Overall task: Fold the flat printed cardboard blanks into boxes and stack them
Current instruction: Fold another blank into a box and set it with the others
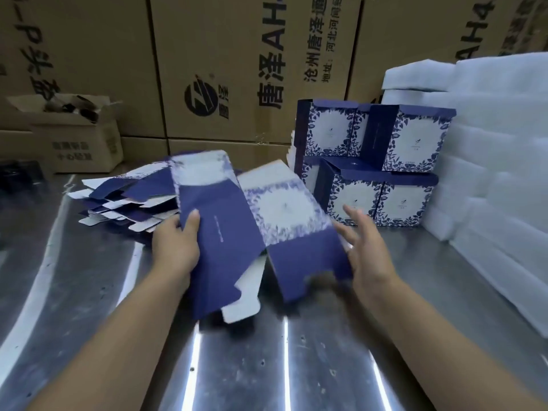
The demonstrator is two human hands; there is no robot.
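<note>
A blue and white printed cardboard blank (255, 229) is held above the metal table (296, 360), partly opened and blurred by motion. My left hand (175, 244) grips its left blue panel, thumb on top. My right hand (364, 250) has straight, spread fingers against the blank's right edge. A loose pile of flat blanks (127, 200) lies behind my left hand. Several folded boxes (376, 161) stand stacked in two rows to the back right.
White foam sheets (492, 161) are piled along the right side. Large brown cartons (225, 66) form a wall at the back. A small open carton (77, 137) sits at the back left, with a dark object (17, 173) beside it.
</note>
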